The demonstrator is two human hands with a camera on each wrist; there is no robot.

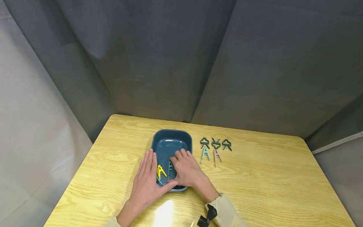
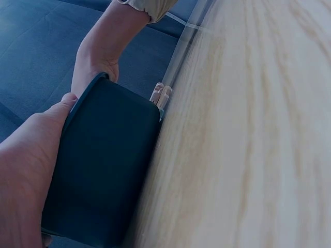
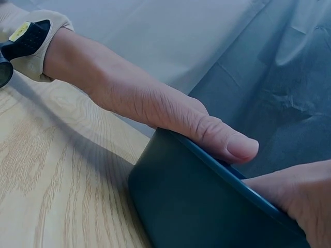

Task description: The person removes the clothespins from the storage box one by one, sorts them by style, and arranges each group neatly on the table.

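A dark blue bin (image 1: 172,134) stands on the table. My left hand (image 1: 146,181) rests against its left side, fingers straight along the wall and thumb over the near rim. The left wrist view shows that hand (image 2: 26,175) at the bin's outer wall. My right hand (image 1: 187,168) reaches over the right rim into the bin, fingers bent. Its index fingertip is at a dark bluish clothespin (image 1: 170,165); whether it pinches this is hidden. Yellow clothespins (image 1: 161,171) and a partly covered blue clothespin (image 1: 159,181) lie left of it in the bin.
Right of the bin, three dark green cloud-shaped clips (image 1: 216,144) form a row. Below them lie a light teal clothespin (image 1: 205,155) and a pink clothespin (image 1: 217,156). Grey curtains (image 1: 170,63) hang behind the wooden table (image 1: 269,176).
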